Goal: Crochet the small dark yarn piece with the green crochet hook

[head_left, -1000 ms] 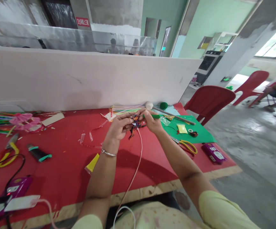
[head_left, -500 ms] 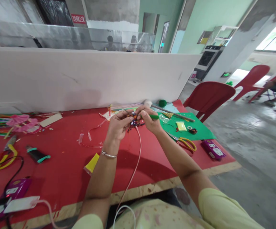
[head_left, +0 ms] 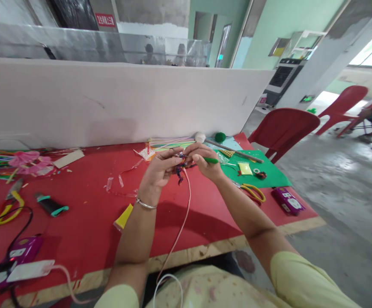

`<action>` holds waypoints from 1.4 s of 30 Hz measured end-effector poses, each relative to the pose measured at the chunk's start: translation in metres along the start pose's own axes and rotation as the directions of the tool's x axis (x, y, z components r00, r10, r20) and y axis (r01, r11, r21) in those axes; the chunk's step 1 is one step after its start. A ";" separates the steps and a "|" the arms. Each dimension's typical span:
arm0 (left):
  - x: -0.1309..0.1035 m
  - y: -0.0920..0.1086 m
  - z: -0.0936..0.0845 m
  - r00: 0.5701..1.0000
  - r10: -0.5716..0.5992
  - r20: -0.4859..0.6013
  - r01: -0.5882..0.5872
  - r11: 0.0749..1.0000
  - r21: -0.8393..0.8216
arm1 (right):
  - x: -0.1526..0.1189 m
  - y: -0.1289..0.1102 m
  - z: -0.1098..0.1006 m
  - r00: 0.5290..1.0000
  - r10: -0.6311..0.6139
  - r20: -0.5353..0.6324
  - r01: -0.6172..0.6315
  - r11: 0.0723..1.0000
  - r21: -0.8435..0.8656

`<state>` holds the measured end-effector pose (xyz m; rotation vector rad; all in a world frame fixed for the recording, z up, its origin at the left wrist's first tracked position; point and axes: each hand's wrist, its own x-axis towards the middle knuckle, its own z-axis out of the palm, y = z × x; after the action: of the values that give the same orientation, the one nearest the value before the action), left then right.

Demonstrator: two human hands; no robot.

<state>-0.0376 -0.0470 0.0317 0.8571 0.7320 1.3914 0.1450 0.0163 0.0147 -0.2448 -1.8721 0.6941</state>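
Note:
My left hand [head_left: 160,170] is closed, pinching a small dark multicoloured crochet piece [head_left: 180,172] between thumb and fingers. My right hand [head_left: 209,170] is closed around a green-handled crochet hook [head_left: 211,160], its thin tip pointing left into the piece. The fingers partly cover the hook's tip and the stitches. From the piece a pink cord [head_left: 186,209] hangs down over the table edge towards my lap. Both hands are held close together above the red table [head_left: 89,239].
Scissors [head_left: 253,192], a yellow packet [head_left: 245,168] and a purple box [head_left: 287,201] lie to the right. On the left are a black-and-teal cutter [head_left: 51,206], more scissors [head_left: 10,207], a pink ruffled piece [head_left: 31,162] and a cabled white device [head_left: 30,270]. A white board [head_left: 124,102] stands behind.
The hook's handle has tilted and shifted slightly right with my right hand. The crochet piece has turned a little, and a dark end now hangs lower.

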 end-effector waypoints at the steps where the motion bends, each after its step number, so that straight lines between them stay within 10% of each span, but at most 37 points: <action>1: 0.000 0.000 -0.001 1.000 -0.006 0.002 0.006 1.000 0.007 | 0.001 -0.001 -0.003 1.000 -0.030 0.009 0.030 0.999 -0.027; 12: 0.002 -0.001 -0.005 0.999 0.034 -0.013 -0.032 0.991 0.127 | 0.013 -0.016 -0.030 0.972 -0.057 0.226 0.087 0.988 -0.124; 20: 0.003 -0.005 -0.003 0.996 0.022 0.082 -0.035 0.986 0.162 | 0.012 -0.010 -0.032 0.930 0.244 0.274 -0.299 0.937 0.181; 25: 0.003 -0.017 0.009 0.970 0.243 0.013 -0.241 0.950 0.199 | -0.004 0.008 0.016 0.860 0.509 0.032 -0.455 0.738 0.498; 31: 0.007 -0.035 0.021 0.829 0.529 -0.184 -0.384 0.776 0.501 | -0.015 0.005 0.058 0.798 0.267 -0.540 -0.276 0.959 0.067; 35: 0.009 -0.029 0.020 0.914 0.338 -0.222 -0.306 0.937 0.169 | -0.014 0.004 0.066 0.789 0.140 -0.599 -0.219 0.974 -0.060; 42: 0.000 0.008 -0.009 0.996 -0.075 0.044 0.072 0.996 0.052 | -0.013 0.015 0.037 0.950 0.056 -0.307 -0.098 0.987 -0.124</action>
<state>-0.0493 -0.0460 0.0337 0.8896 0.7585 1.2887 0.1144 0.0092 -0.0135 -0.4892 -1.6227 0.5452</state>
